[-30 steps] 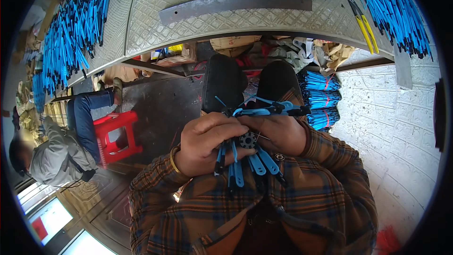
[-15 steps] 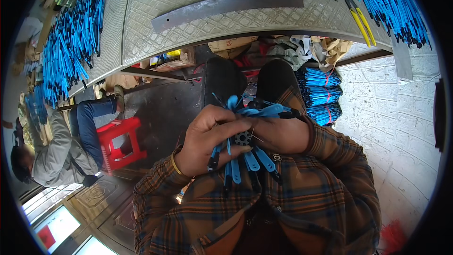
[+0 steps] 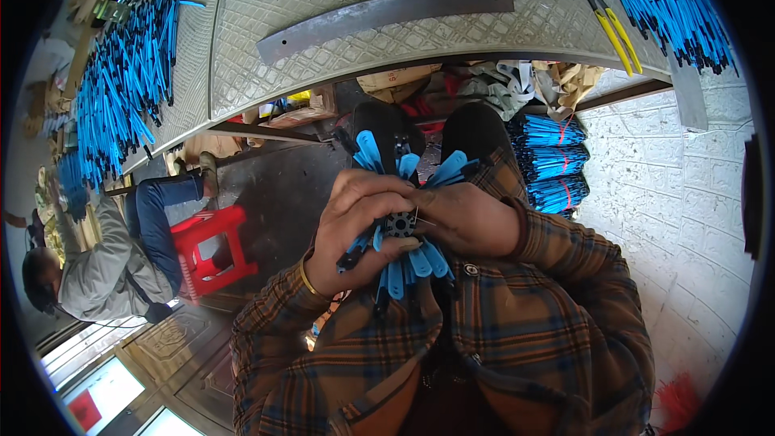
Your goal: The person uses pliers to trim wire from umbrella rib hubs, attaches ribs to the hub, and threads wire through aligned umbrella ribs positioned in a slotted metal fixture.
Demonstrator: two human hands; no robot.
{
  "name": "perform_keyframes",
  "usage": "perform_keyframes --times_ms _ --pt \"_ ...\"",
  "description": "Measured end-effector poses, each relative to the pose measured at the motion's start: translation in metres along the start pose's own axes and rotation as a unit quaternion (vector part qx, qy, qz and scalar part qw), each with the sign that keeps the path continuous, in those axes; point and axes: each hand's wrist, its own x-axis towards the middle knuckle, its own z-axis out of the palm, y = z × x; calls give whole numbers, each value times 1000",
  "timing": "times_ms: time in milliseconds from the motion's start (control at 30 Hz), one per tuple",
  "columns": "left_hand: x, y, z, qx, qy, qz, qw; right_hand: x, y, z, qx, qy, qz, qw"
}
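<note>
Hub (image 3: 400,225) at six o'clock from metal bar (image 3: 387,16) on surface (image 3: 484,30), blue strips (image 3: 395,281) fanned around it; clasped in left hand (image 3: 347,230), fingers curled nearly closed. Right hand (image 3: 468,218) at three o'clock, fingers bunched, hold unclear.

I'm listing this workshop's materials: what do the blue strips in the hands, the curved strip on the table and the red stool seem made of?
Blue strips: plastic or painted metal, I can't tell which; smooth and evenly coloured.
Curved strip: probably steel, judging by its dull grey, scuffed surface.
Red stool: likely moulded plastic, given its uniform colour and slight sheen.
</note>
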Motion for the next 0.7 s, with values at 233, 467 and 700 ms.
perform_keyframes --times_ms 233,467,700 --pt "2 -2 6 -97 -5 -9 995 -3 2 11 74 87 75 991" --pt "2 1 9 -98 2 -59 993 -2 6 16 100 127 96 982" --pt "7 -5 14 -64 33 -61 996 4 7 10 66 137 78 985"
